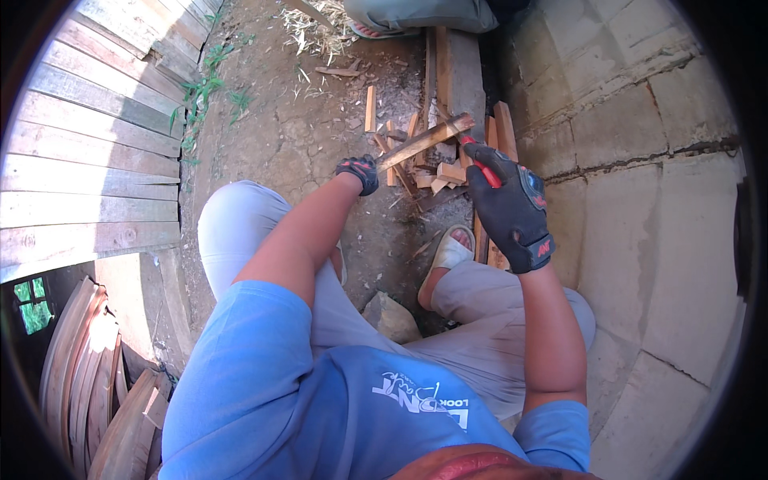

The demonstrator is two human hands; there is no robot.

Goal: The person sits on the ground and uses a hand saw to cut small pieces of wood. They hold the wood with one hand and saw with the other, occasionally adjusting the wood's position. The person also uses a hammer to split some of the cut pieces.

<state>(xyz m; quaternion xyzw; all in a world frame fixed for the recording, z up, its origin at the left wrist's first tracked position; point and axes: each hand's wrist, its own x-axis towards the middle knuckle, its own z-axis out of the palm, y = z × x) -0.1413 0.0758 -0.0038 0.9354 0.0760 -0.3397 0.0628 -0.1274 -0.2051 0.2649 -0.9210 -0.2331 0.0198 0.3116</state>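
Both of my hands wear dark work gloves. My left hand (359, 174) is closed round the near end of a wooden strip (428, 142), which slants up to the right. Around the red handle (487, 173) of a tool, the fingers of my right hand (509, 204) are wrapped. The tool's front end meets the strip near its far, darker end; its working part is too small to make out. Below the strip lie several short wood offcuts (450, 174) in a loose pile.
A wooden beam (466, 72) runs away from the pile. Beyond it sits another person with a bent leg (420, 12). A block wall (616, 224) rises on the right, a plank wall (96, 168) on the left. Near my feet lies a stone (390, 318); wood shavings (316, 32) cover the ground farther off.
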